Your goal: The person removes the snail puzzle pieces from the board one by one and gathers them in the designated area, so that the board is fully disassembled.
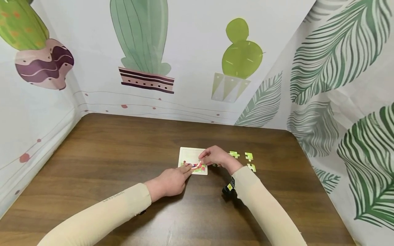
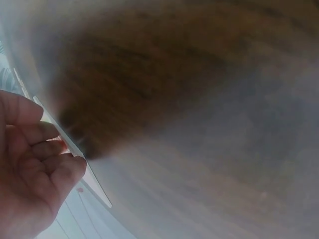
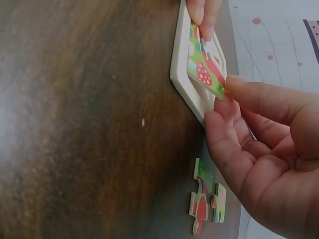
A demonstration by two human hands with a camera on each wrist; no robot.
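A shallow white puzzle tray (image 1: pixel 188 153) lies flat on the table, its lower part filled with colourful jigsaw pieces. My left hand (image 1: pixel 173 181) reaches in from the lower left, with extended fingertips resting on the pieces along the tray's lower edge. From the right, my right hand (image 1: pixel 217 156) bends over the tray's right side. In the right wrist view its thumb and fingers pinch the corner of a green jigsaw piece (image 3: pixel 203 72) with a red spotted mushroom. That piece tilts up from the tray bed, while left fingertips (image 3: pixel 197 12) touch its far end.
Several loose jigsaw pieces lie right of the tray, among them a green one (image 1: pixel 234 154), another green one (image 1: pixel 248 156) and a green and red one (image 1: pixel 251 167). The brown wooden table (image 1: pixel 129 147) meets a printed cactus backdrop (image 1: pixel 194 89) behind.
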